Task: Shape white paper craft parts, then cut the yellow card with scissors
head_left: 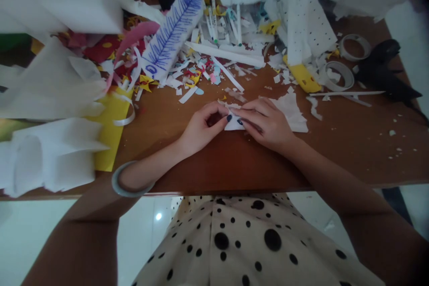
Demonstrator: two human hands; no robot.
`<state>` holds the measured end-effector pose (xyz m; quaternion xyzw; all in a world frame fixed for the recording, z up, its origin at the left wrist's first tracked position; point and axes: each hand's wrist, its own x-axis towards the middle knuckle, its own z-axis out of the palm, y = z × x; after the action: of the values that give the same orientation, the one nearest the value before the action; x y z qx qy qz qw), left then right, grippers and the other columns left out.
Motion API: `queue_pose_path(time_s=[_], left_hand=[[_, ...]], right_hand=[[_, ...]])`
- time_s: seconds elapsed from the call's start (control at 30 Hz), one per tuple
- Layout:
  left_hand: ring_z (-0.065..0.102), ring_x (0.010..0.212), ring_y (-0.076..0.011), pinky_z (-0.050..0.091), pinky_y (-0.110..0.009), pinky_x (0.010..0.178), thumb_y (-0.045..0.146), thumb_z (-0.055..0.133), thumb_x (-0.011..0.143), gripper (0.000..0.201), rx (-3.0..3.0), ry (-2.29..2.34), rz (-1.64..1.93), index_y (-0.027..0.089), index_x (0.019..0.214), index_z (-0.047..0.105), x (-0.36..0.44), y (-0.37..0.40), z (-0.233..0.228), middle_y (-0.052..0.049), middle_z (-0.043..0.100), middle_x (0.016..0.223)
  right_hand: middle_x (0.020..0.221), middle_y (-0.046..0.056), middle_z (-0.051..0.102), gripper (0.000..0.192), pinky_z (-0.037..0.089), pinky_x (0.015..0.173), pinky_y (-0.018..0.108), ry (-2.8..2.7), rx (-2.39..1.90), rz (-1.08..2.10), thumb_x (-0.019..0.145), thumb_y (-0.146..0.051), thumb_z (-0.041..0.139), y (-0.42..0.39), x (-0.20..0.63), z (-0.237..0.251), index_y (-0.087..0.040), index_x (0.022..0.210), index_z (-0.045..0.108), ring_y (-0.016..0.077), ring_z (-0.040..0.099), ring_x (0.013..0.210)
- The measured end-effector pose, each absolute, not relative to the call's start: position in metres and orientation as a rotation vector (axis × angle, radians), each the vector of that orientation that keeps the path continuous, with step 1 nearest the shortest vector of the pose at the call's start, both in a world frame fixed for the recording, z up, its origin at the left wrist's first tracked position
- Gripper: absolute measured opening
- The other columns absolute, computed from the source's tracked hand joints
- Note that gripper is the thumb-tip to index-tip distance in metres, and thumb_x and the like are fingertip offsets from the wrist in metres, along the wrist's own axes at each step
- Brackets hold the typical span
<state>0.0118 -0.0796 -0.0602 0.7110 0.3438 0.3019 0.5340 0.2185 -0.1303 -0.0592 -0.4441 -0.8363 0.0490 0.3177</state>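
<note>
Both my hands meet over a creased sheet of white paper point(292, 111) that lies on the wooden table near its front edge. My left hand point(206, 125) pinches the left end of the paper between thumb and finger. Close beside it, my right hand point(268, 123) presses its fingers onto the same end, with the thumb in front. The wider part of the sheet spreads out to the right, behind my right hand. What lies right under the fingertips is partly hidden.
Paper scraps point(201, 71) and markers point(214, 24) litter the table's back. A white piece with blue pen lines point(174, 33) lies among them. Tape rolls point(338, 77) and a black object point(385, 69) sit at right. White paper rolls point(67, 156) and yellow card point(114, 129) are at left.
</note>
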Motion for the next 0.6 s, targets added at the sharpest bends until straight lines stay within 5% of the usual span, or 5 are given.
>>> queue_pose_path(time_s=[0.6], left_hand=[[0.055, 0.081, -0.0159, 0.042, -0.03, 0.078, 0.025, 0.057, 0.087, 0.011, 2.076, 0.746, 0.711, 0.019, 0.087, 0.067, 0.0109, -0.0845, -0.0581, -0.002, 0.064, 0.08]], right_hand=[[0.088, 0.004, 0.068, 0.013, 0.049, 0.075, 0.035, -2.105, -1.199, 0.203, 0.09, -0.025, 0.056, -0.1318, 0.2158, -0.0568, -0.025, 0.092, 0.069, 0.0187, 0.062, 0.081]])
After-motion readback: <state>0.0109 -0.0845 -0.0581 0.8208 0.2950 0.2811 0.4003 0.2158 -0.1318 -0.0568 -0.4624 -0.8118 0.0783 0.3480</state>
